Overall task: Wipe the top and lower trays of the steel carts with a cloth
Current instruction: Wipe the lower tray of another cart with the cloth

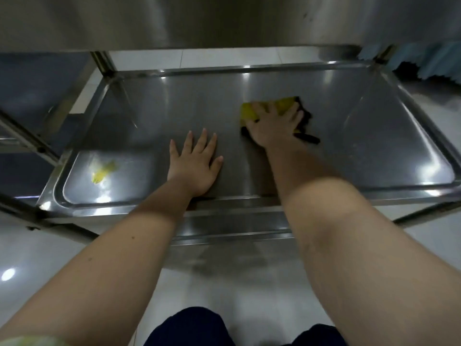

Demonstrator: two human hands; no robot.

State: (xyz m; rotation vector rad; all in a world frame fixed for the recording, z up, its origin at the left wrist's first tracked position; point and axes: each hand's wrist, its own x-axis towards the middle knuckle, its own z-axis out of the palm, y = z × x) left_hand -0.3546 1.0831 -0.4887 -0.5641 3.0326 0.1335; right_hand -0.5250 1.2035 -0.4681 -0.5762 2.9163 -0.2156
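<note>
A pale tiled floor (224, 295) is shining under the lights, and a steel cart is standing on it with one broad tray (174, 101) facing the person; another steel shelf (237, 221) is showing just beneath its near rim, so I am not sure which tier this is. A second steel frame (30, 101) is standing off at 9 o'clock, and some blue fabric (429, 58) is hanging beyond the tray at 2 o'clock.

The yellow cloth (282, 104), dark along one edge, is lying on the tray floor at about 1 o'clock from its middle; the right hand (274, 123) is lying on top of it, fingers spread and fairly straight, pressing down rather than clutching. The left hand (194, 163) is resting flat and open on bare steel at 6 o'clock, just inside the near rim, holding nothing and seemingly bracing.

A yellow patch (104, 171) is showing at 8 o'clock near the front left corner; whether it is a reflection or a scrap I cannot tell.

To my eye the wiping is under way on the right half. Doing it well is looking like a matter of flat, even pressure, overlapping strokes, and pushing the cloth into the curved corners where grime would be gathering; the braced palm will want lifting so that its own spot is getting wiped too.
</note>
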